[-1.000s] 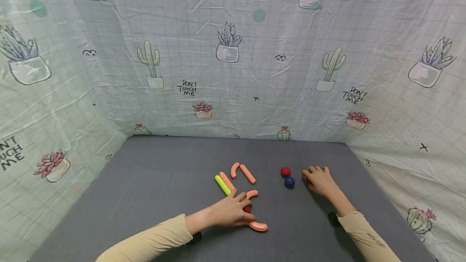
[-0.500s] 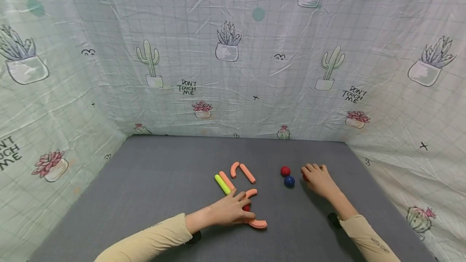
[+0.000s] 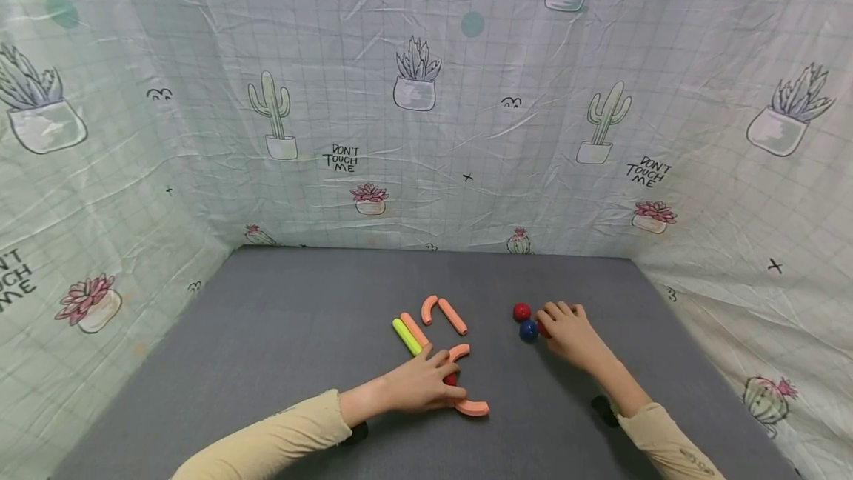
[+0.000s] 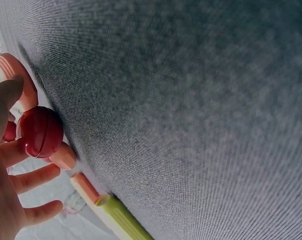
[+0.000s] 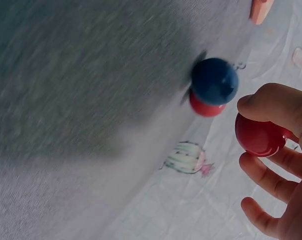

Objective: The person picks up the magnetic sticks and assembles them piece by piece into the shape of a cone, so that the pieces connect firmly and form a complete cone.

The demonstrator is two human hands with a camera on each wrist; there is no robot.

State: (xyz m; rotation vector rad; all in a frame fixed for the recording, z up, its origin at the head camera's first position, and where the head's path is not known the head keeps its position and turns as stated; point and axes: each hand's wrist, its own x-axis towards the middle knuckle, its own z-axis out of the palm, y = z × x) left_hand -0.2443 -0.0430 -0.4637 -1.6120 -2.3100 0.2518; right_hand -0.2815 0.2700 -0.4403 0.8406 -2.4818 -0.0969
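Observation:
My left hand (image 3: 421, 384) grips a red ball (image 4: 41, 132), with the index fingertip at its side and the thumb on a curved orange rod (image 4: 22, 82) that meets it. Another curved orange rod (image 3: 460, 351) pokes out past the fingers in the head view. My right hand (image 3: 571, 335) pinches a second red ball (image 5: 260, 136) between thumb and fingertips. Just to its left are a blue ball (image 3: 529, 330) and one more red ball (image 3: 522, 312), lying close together on the grey tabletop (image 3: 320, 302). The left palm hides part of its ball in the head view.
A yellow-green rod (image 3: 406, 337) and a straight orange rod (image 3: 415, 330) lie side by side beyond the left hand. Farther back are a short curved orange rod (image 3: 429, 310) and a straight one (image 3: 453, 316). A cactus-print sheet (image 3: 466, 132) walls the table.
My right hand has moved left with its red ball, close up to the blue ball. The left hand stays in place.

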